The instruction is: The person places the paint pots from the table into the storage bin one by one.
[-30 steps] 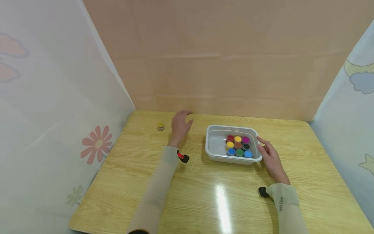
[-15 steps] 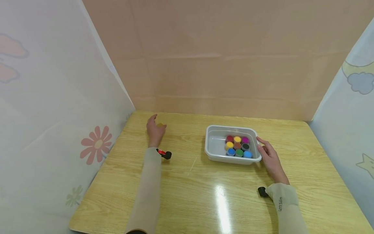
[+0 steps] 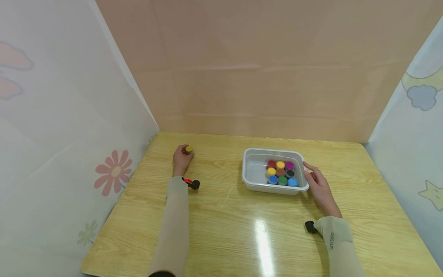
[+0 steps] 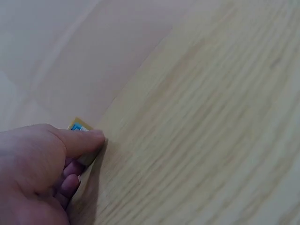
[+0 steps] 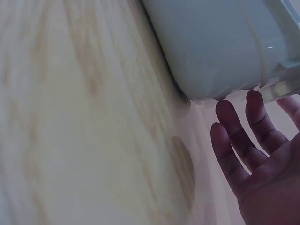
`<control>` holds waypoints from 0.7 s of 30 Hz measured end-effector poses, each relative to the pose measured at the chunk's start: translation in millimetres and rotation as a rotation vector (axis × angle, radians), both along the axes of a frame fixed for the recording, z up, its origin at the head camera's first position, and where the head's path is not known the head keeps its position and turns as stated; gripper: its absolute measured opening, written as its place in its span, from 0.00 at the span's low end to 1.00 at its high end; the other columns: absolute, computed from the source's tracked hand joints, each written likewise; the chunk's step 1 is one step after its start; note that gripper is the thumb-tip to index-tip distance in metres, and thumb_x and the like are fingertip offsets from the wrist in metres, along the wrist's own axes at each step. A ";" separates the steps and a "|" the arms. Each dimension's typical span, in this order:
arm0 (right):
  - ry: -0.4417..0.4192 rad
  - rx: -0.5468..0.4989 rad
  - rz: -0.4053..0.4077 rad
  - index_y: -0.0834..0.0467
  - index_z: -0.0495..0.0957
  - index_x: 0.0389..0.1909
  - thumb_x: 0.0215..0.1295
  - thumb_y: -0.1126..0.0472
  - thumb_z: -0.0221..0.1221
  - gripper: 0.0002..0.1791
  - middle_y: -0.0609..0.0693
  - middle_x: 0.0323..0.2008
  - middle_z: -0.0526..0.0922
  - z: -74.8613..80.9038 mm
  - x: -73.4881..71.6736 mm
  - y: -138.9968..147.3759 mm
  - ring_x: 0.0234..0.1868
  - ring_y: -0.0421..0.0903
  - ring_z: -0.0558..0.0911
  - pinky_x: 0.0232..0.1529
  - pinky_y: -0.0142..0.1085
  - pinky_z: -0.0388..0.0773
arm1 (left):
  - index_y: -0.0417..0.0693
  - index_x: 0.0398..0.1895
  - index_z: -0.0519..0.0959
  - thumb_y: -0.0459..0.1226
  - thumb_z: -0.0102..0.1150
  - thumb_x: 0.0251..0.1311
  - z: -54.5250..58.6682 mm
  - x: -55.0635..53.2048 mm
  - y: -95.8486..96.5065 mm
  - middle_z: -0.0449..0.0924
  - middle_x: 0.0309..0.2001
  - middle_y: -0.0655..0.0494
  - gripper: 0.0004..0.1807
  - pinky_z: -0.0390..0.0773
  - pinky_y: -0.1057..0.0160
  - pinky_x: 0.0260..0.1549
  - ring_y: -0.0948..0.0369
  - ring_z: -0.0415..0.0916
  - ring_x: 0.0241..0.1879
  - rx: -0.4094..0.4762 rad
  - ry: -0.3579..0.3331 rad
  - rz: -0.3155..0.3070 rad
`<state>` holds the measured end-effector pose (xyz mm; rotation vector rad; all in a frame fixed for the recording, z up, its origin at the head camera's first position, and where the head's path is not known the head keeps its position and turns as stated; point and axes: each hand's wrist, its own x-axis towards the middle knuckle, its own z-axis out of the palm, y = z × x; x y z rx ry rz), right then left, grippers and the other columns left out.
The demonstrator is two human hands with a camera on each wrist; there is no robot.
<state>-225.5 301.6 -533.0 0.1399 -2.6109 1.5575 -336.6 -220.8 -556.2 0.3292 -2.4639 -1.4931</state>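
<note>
At the far left of the table, my left hand point(image 3: 181, 159) holds a small paint pot with a yellow lid point(image 3: 189, 148) between thumb and fingers. The left wrist view shows the thumb over the pot point(image 4: 78, 124), hiding most of it; a bit of blue label shows. To the right stands a white plastic box point(image 3: 255, 187) with several small pots grouped in its right part, among them a red point(image 3: 271, 164), a green point(image 3: 282, 181) and a black one point(image 3: 290, 174). My right hand point(image 3: 320, 188) touches the box's right end with loosely extended fingers point(image 5: 229, 117).
The wooden table point(image 3: 221, 231) meets a brown paper wall point(image 3: 259, 96) at the back. White printed sheets stand on the left point(image 3: 69, 134) and right point(image 3: 415, 154).
My left hand has moved left from the back middle to the yellow-lidded pot, and its fingers have closed round it. The right hand stays at the box.
</note>
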 end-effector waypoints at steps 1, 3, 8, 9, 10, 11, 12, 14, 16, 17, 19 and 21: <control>-0.001 0.005 -0.001 0.55 0.61 0.79 0.84 0.50 0.46 0.29 0.53 0.37 0.79 0.0 -0.5 0.3 0.38 0.35 0.73 0.39 0.27 0.70 | 0.37 0.65 0.75 0.31 0.65 0.66 0.4 -0.2 0.2 0.78 0.59 0.36 0.24 0.75 0.45 0.62 0.44 0.76 0.59 -0.014 0.000 -0.001; -0.003 0.018 0.000 0.57 0.61 0.79 0.84 0.51 0.46 0.29 0.56 0.38 0.79 0.5 -1.9 1.5 0.38 0.35 0.73 0.40 0.27 0.69 | 0.37 0.62 0.76 0.31 0.66 0.66 -0.5 -0.8 0.6 0.79 0.58 0.37 0.22 0.75 0.46 0.62 0.44 0.76 0.58 -0.024 0.003 0.001; -0.011 0.029 0.004 0.59 0.60 0.79 0.85 0.53 0.45 0.29 0.58 0.38 0.79 -0.5 -4.5 5.0 0.38 0.36 0.73 0.40 0.27 0.69 | 0.38 0.61 0.77 0.32 0.66 0.67 -6.4 -3.1 0.0 0.80 0.56 0.38 0.21 0.75 0.47 0.61 0.46 0.77 0.56 -0.025 0.004 0.002; -0.012 0.025 0.003 0.59 0.60 0.79 0.85 0.52 0.45 0.29 0.58 0.38 0.79 -0.9 -4.5 5.1 0.38 0.35 0.72 0.40 0.27 0.69 | 0.38 0.61 0.78 0.33 0.66 0.67 -7.2 -3.4 -0.7 0.80 0.56 0.38 0.21 0.75 0.47 0.61 0.46 0.77 0.56 -0.027 0.004 0.000; -0.011 0.025 0.002 0.58 0.60 0.79 0.85 0.52 0.45 0.29 0.57 0.38 0.79 -1.4 -4.5 5.0 0.38 0.35 0.72 0.40 0.27 0.69 | 0.38 0.61 0.77 0.33 0.66 0.67 -7.7 -3.7 -1.3 0.80 0.56 0.39 0.21 0.75 0.46 0.61 0.46 0.77 0.56 -0.031 0.002 -0.002; -0.010 0.024 0.001 0.58 0.60 0.79 0.84 0.52 0.45 0.29 0.57 0.38 0.79 -1.8 -4.4 4.8 0.38 0.35 0.72 0.40 0.27 0.69 | 0.38 0.61 0.77 0.33 0.66 0.67 -8.0 -3.9 -1.8 0.80 0.56 0.39 0.21 0.75 0.46 0.61 0.45 0.76 0.57 -0.037 0.002 -0.005; -0.009 0.023 0.000 0.58 0.60 0.79 0.84 0.51 0.45 0.29 0.58 0.38 0.79 -2.0 -4.2 4.4 0.38 0.35 0.72 0.40 0.27 0.69 | 0.38 0.62 0.77 0.33 0.66 0.67 -8.3 -4.1 -2.5 0.80 0.56 0.39 0.21 0.75 0.46 0.61 0.46 0.76 0.57 -0.046 0.001 -0.006; -0.009 0.021 -0.001 0.57 0.60 0.79 0.84 0.51 0.45 0.29 0.59 0.40 0.80 -1.9 -3.5 3.4 0.38 0.35 0.73 0.40 0.26 0.69 | 0.39 0.62 0.77 0.34 0.66 0.68 -8.6 -3.9 -3.7 0.80 0.57 0.39 0.21 0.75 0.46 0.61 0.45 0.77 0.57 -0.060 -0.001 -0.010; -0.008 0.019 0.000 0.56 0.60 0.80 0.84 0.50 0.45 0.29 0.61 0.41 0.80 -1.5 -2.6 2.4 0.39 0.34 0.73 0.41 0.25 0.69 | 0.39 0.63 0.77 0.34 0.66 0.68 -8.5 -3.5 -4.9 0.80 0.58 0.39 0.22 0.75 0.46 0.61 0.45 0.76 0.58 -0.069 -0.007 -0.014; -0.009 0.019 0.000 0.56 0.60 0.80 0.84 0.50 0.45 0.29 0.61 0.42 0.81 -1.3 -2.2 1.9 0.40 0.34 0.74 0.42 0.25 0.69 | 0.39 0.64 0.77 0.34 0.65 0.68 -8.1 -3.1 -5.4 0.80 0.58 0.38 0.22 0.75 0.46 0.60 0.45 0.76 0.58 -0.072 -0.010 -0.017; -0.009 0.018 -0.002 0.55 0.60 0.80 0.84 0.50 0.45 0.29 0.62 0.42 0.81 -0.6 -1.2 1.0 0.40 0.34 0.74 0.42 0.25 0.69 | 0.39 0.65 0.76 0.34 0.65 0.69 -7.2 -2.2 -6.2 0.79 0.59 0.38 0.23 0.74 0.46 0.60 0.45 0.76 0.59 -0.077 -0.014 -0.026; -0.008 0.017 -0.004 0.55 0.60 0.80 0.84 0.49 0.45 0.29 0.60 0.42 0.81 -0.2 -0.3 0.0 0.40 0.33 0.74 0.42 0.25 0.69 | 0.38 0.65 0.75 0.34 0.64 0.69 -6.6 -1.7 -6.9 0.78 0.59 0.37 0.23 0.74 0.46 0.61 0.45 0.75 0.59 -0.074 -0.017 -0.037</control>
